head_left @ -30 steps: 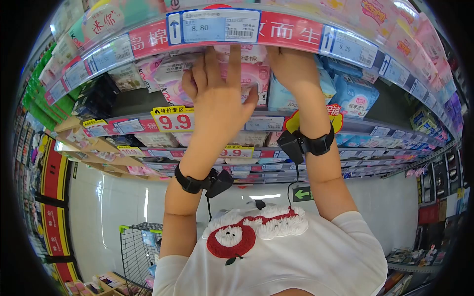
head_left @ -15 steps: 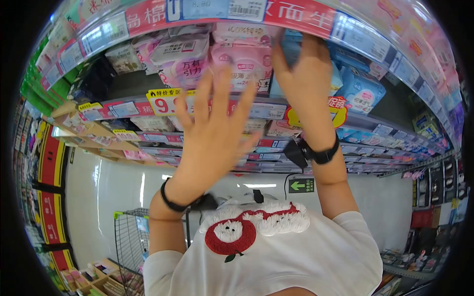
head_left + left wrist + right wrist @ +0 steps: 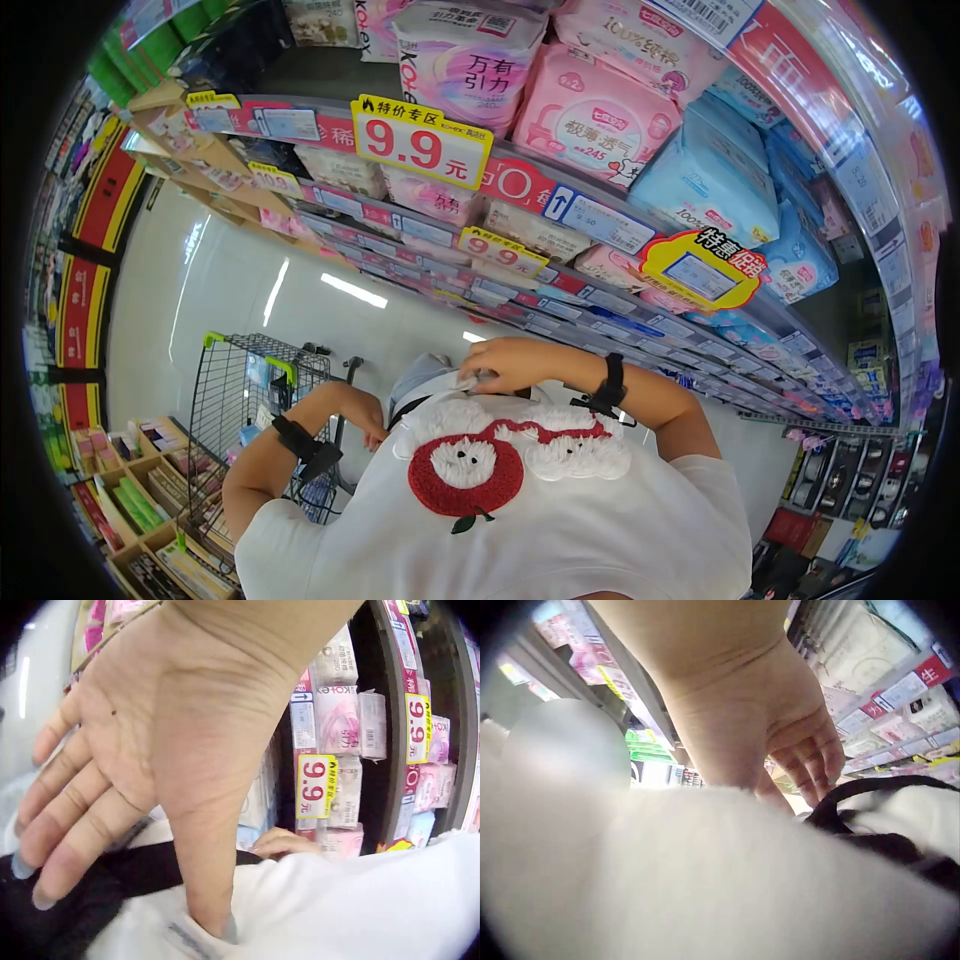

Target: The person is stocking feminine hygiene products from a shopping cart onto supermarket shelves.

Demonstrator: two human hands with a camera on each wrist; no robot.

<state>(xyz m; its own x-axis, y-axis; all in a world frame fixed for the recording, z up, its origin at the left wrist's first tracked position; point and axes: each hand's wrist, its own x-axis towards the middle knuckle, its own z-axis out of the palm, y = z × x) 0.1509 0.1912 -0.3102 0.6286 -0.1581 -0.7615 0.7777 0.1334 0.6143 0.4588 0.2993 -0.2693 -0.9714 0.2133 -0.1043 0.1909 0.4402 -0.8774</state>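
Low in front of the body, my left hand is beside the waist. The left wrist view shows this hand with its fingers extended and apart, the thumb tip against the white shirt. At the front hem of the shirt, my right hand has bent fingers pinching the white cloth. Seen from the right wrist, that hand curls down behind raised cloth, which hides part of the thumb. A dark band lies at the waist under the left fingers.
Shelves ahead hold a pink pack, a white-purple pack and light-blue packs, above a yellow 9.9 price sign. A wire shopping cart stands at the left, near wooden bins.
Both hands have come down from the shelf to the waist, and the right one has taken hold of the shirt hem. The view has turned, showing more of the packs and the cart.
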